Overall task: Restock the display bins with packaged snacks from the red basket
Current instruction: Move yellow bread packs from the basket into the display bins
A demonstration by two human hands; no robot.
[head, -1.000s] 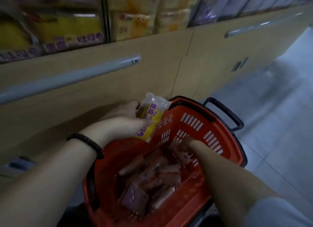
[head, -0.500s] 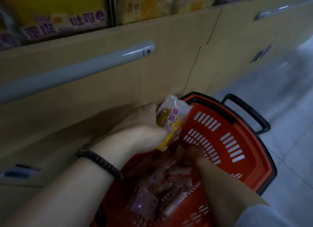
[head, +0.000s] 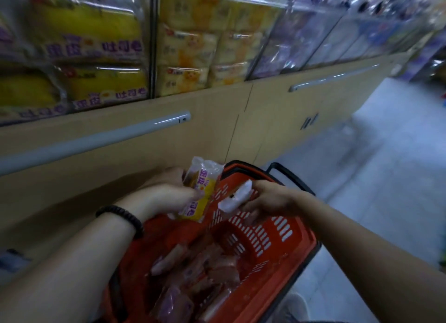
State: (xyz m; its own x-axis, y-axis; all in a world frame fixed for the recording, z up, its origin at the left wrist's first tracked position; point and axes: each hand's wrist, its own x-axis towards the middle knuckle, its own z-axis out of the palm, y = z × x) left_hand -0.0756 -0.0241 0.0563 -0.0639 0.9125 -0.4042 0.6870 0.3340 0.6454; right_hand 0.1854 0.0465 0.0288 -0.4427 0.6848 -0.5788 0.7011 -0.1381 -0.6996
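Observation:
The red basket (head: 287,228) stands on the floor below me, holding several wrapped snack packets (head: 205,274). My left hand (head: 169,192) grips a yellow and clear snack packet (head: 200,192) upright over the basket's far left rim. My right hand (head: 268,199) holds a pale wrapped packet (head: 235,198) just above the basket, close beside the yellow one. Clear display bins (head: 154,45) along the top hold yellow packets at the left and purple ones further right.
A tan cabinet front (head: 217,120) with long grey handle bars (head: 96,137) runs under the bins. The basket's black handle (head: 289,175) sticks out at its far side. Pale tiled floor (head: 374,178) lies to the right.
My right hand has come up out of the basket holding a pale packet. The view has tilted up, showing more of the bins. My left hand still grips the yellow packet.

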